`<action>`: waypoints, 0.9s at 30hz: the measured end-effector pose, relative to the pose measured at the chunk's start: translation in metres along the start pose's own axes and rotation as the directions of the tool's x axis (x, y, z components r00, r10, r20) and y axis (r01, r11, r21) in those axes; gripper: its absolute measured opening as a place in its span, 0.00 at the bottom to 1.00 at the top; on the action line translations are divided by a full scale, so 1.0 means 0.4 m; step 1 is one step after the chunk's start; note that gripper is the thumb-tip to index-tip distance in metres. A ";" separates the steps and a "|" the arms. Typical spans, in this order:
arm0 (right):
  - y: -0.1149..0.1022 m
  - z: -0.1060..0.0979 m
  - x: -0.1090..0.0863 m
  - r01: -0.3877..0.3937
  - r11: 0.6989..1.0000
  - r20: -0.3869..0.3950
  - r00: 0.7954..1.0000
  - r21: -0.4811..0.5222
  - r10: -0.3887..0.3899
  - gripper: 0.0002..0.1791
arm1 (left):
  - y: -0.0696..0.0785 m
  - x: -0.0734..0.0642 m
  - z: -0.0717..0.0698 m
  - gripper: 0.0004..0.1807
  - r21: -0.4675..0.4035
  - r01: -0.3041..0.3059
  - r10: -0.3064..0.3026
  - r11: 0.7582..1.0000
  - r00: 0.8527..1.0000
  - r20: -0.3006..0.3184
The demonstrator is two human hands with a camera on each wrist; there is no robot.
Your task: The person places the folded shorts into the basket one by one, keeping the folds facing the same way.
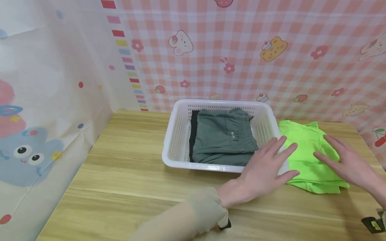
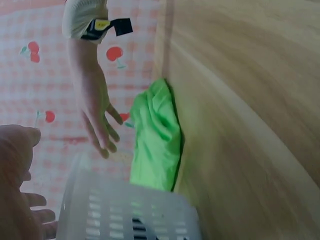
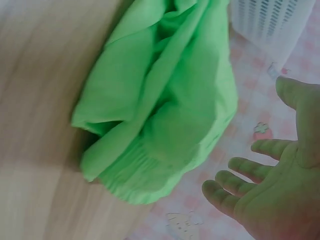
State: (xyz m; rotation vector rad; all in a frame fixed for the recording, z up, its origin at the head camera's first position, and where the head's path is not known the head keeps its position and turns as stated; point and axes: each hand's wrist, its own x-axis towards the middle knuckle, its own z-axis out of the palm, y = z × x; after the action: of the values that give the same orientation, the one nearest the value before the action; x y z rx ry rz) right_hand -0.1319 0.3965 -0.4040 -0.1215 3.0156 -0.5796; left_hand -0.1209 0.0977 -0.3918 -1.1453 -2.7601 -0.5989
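Note:
Neon green folded shorts (image 1: 313, 167) lie on the table just right of a white plastic basket (image 1: 188, 165). A gathered elastic edge shows on the shorts (image 3: 165, 135) in the right wrist view. My left hand (image 1: 262, 170) is over the basket's front right corner, fingers spread and holding nothing. On the other side, my right hand (image 1: 351, 164) hovers above the right part of the shorts, fingers extended, thumb apart. Inside the basket lie folded grey-green pants (image 1: 223, 134) with an elastic waistband, on top of a black garment (image 1: 193, 134) whose left edge peeks out.
The wooden table (image 1: 126, 160) ends at a pink checked wall covering (image 1: 247, 50) behind the basket. A white printed sheet (image 1: 54, 100) hangs along the left side. Bare wood extends left and in front of the basket.

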 end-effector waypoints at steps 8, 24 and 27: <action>0.047 0.011 0.007 -0.049 0.999 0.085 0.995 -0.023 0.050 0.50 | 0.028 0.020 0.036 0.35 0.198 -0.117 0.113 0.973 0.993 0.035; 0.100 0.024 0.022 -0.100 0.994 0.088 0.991 -0.044 0.103 0.53 | 0.086 0.036 0.104 0.32 0.398 -0.356 0.345 0.845 0.933 0.102; 0.111 0.022 0.018 -0.125 0.991 0.095 0.987 -0.050 0.129 0.54 | 0.095 0.038 0.112 0.32 0.378 -0.370 0.347 0.849 0.929 0.131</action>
State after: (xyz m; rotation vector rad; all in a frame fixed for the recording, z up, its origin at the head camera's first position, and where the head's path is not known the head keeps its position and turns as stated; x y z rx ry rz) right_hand -0.1414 0.4337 -0.4293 0.0390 2.9152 -0.4812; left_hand -0.1024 0.1496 -0.4172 -1.5260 -2.4398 0.0402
